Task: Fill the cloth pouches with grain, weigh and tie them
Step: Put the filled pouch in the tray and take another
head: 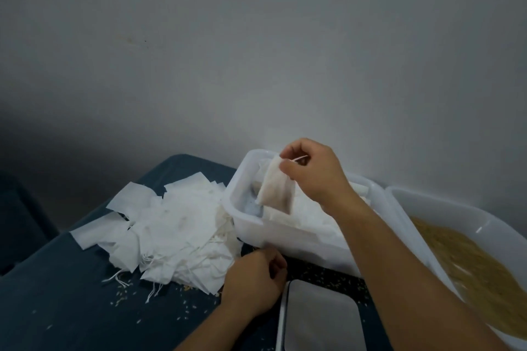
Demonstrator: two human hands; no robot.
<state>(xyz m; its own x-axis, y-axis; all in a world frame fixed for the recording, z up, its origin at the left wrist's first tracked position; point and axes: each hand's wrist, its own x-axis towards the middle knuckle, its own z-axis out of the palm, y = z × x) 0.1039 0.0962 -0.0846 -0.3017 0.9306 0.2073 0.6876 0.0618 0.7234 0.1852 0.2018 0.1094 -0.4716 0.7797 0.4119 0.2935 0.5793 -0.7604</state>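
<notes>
My right hand (312, 172) pinches the drawstring top of a filled cloth pouch (276, 189), which hangs tilted over a white plastic box (251, 232) holding several other pouches. A heap of flat empty white pouches (168, 232) with loose strings lies on the dark table to the left. My left hand (255, 283) rests at the near edge of that heap, fingers curled; whether it holds anything is hidden. A white tub of golden grain (467, 259) stands at the right. The grey scale platform (320, 319) sits at the bottom centre.
The dark blue table (57, 293) is scattered with spilled grains near the heap and the scale. A plain grey wall rises right behind the boxes. The table's left edge drops off into shadow.
</notes>
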